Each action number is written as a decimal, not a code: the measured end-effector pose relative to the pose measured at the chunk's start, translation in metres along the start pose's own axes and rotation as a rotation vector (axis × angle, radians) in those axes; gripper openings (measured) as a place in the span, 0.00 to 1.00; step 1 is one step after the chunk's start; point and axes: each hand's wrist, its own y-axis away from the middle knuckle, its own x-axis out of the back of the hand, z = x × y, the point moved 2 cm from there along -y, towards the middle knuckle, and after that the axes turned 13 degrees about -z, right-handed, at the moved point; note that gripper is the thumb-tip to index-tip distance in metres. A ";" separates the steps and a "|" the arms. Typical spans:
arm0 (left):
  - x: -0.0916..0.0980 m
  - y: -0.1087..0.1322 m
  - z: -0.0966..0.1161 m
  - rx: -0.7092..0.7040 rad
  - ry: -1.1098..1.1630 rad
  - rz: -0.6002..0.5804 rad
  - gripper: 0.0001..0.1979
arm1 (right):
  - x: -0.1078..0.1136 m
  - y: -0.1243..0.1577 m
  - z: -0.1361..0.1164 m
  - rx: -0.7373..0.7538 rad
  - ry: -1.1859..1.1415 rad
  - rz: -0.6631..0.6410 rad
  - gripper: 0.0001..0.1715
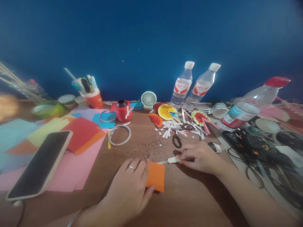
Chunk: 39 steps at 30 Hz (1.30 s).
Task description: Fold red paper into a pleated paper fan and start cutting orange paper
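Note:
An orange square of paper (pixel 156 177) lies at the middle front of the table. My left hand (pixel 132 183), with a ring on one finger, rests over its left part, thumb at its lower edge and fingers along its left side. To the right, my right hand (pixel 201 157) has its fingertips closed on the end of a white craft knife (pixel 174 160). A thin, pale, blade-like strip runs from the knife to the paper's upper right corner. Black-handled scissors (pixel 177 141) lie just beyond my right hand, partly hidden by it.
Coloured paper sheets (pixel 82 132) and a phone (pixel 40 164) lie at left. Behind stand a cup of pens (pixel 93 97), a red pot-shaped object (pixel 124 112), a small fan (pixel 148 99) and water bottles (pixel 181 86). White paper scraps (pixel 170 127), a yellow paper rosette (pixel 167 112) and black cables (pixel 258 151) fill the right.

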 end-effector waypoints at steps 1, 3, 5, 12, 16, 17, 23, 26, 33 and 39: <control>0.000 0.000 0.000 -0.001 0.003 -0.003 0.24 | 0.000 0.000 -0.001 -0.002 0.002 -0.004 0.14; 0.001 -0.001 0.000 -0.002 0.008 -0.013 0.24 | 0.001 -0.002 -0.001 -0.008 0.003 -0.009 0.14; 0.002 -0.001 0.000 -0.003 0.009 -0.021 0.24 | 0.002 -0.003 -0.002 -0.009 0.000 -0.007 0.14; 0.004 -0.002 0.000 -0.010 0.003 -0.005 0.24 | -0.001 -0.007 -0.002 0.023 -0.008 0.043 0.12; -0.001 -0.001 0.000 -0.013 0.003 0.015 0.23 | -0.001 -0.009 -0.003 0.032 -0.006 0.045 0.11; -0.002 -0.001 0.000 -0.018 0.005 0.016 0.24 | -0.001 -0.008 -0.003 0.033 -0.009 0.042 0.11; -0.003 0.001 0.003 -0.062 0.066 -0.040 0.25 | 0.001 -0.001 -0.001 0.010 -0.028 0.008 0.13; -0.001 0.001 0.005 -0.079 0.105 -0.041 0.26 | 0.001 0.002 0.000 0.005 -0.032 -0.003 0.13; 0.004 0.000 0.006 -0.091 0.171 -0.027 0.25 | 0.002 0.001 -0.001 -0.005 -0.032 -0.020 0.13; 0.004 0.002 0.005 -0.101 0.150 -0.014 0.24 | 0.000 0.002 0.001 -0.001 -0.041 -0.019 0.13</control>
